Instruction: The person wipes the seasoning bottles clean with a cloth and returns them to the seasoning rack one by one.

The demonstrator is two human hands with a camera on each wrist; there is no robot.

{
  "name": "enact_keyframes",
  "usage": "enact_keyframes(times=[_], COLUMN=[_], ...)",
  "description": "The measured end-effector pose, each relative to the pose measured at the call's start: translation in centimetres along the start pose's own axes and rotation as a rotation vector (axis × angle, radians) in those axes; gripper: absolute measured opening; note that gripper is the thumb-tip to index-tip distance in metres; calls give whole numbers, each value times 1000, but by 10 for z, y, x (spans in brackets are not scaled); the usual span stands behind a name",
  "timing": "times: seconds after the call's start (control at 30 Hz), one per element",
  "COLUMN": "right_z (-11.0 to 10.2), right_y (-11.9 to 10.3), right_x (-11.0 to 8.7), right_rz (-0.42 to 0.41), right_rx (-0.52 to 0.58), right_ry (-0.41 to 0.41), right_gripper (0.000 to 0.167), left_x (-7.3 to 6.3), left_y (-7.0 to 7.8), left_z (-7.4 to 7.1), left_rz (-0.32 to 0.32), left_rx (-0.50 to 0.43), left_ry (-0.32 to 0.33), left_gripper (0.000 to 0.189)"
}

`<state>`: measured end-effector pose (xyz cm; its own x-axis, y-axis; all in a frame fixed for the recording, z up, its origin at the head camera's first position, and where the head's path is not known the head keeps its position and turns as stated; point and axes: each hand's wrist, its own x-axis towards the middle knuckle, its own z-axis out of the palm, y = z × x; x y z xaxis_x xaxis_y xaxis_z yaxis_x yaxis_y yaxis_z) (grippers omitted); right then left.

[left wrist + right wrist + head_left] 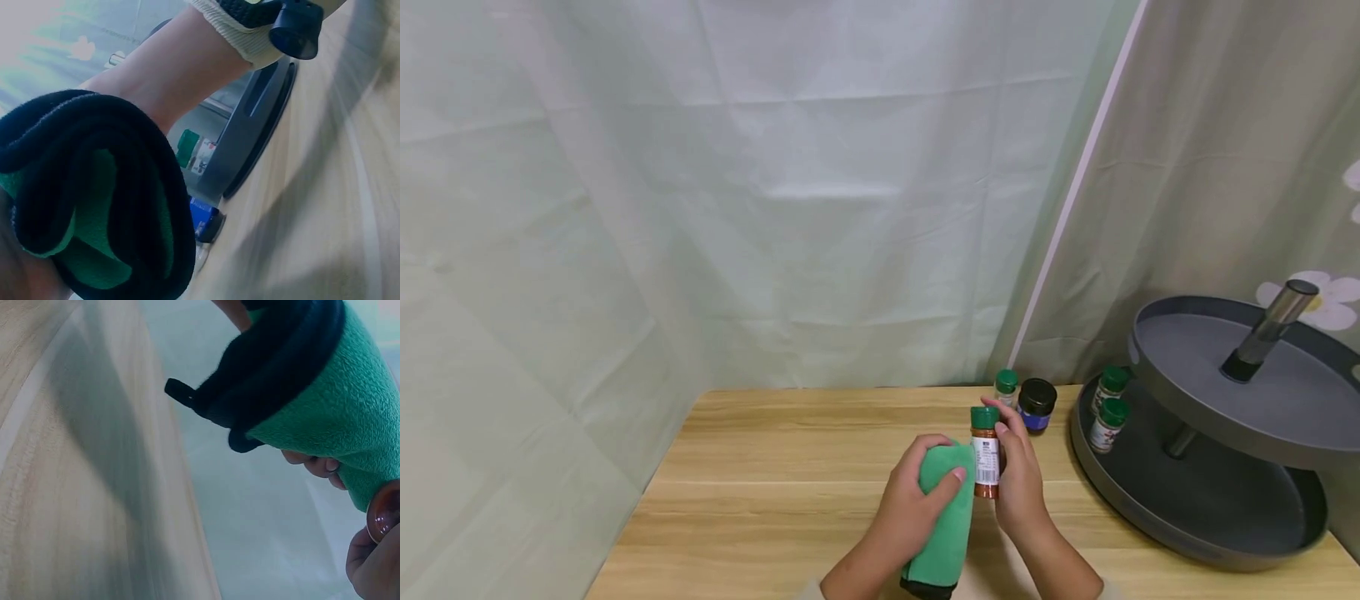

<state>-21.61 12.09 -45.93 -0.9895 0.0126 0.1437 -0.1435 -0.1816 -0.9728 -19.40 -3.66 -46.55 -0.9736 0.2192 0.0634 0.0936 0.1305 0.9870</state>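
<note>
Cloth [948,533], green and folded thick, is filling the left hand [910,500] in the head view. The thumb is pressing on it, maybe so the folds are not coming loose. The right hand [1022,483] is gripping a spice jar [986,458] from the right, leaving its left side free for the cloth, which seems to be touching it. Farther off, a black-lidded jar [1036,406] is standing on the wooden table [760,475]. On the right, two small bottles [1106,427] are standing on the low tray [1217,508], where the rim is likely keeping them from sliding off.

In the left wrist view, the black edge [169,219] is showing many curled layers.

In the right wrist view, the jar's round bottom is showing, so the hand is keeping it off the table.
</note>
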Motion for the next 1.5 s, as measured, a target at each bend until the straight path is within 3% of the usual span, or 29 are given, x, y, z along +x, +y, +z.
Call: enact_keyframes(times=[0.37, 0.67, 1.0, 1.3, 1.5], right_z=[-3, 5, 13, 15, 15], right_y=[-8, 0, 4, 5, 3], right_x=[1, -4, -7, -10, -12], right_rz=[57, 37, 29, 74, 59], right_rx=[33, -14, -58, 27, 7], right_ry=[114, 44, -41, -104, -72], right_gripper=[49, 55, 49, 43, 44], left_x=[0, -1, 3, 5, 5], left_y=[-3, -4, 1, 4, 5], left_z=[4, 4, -6, -14, -14], left_rz=[59, 3, 4, 34, 18], left_rx=[118, 35, -30, -110, -96], left_ry=[-28, 52, 159, 170, 128], left_gripper=[34, 37, 40, 38, 38])
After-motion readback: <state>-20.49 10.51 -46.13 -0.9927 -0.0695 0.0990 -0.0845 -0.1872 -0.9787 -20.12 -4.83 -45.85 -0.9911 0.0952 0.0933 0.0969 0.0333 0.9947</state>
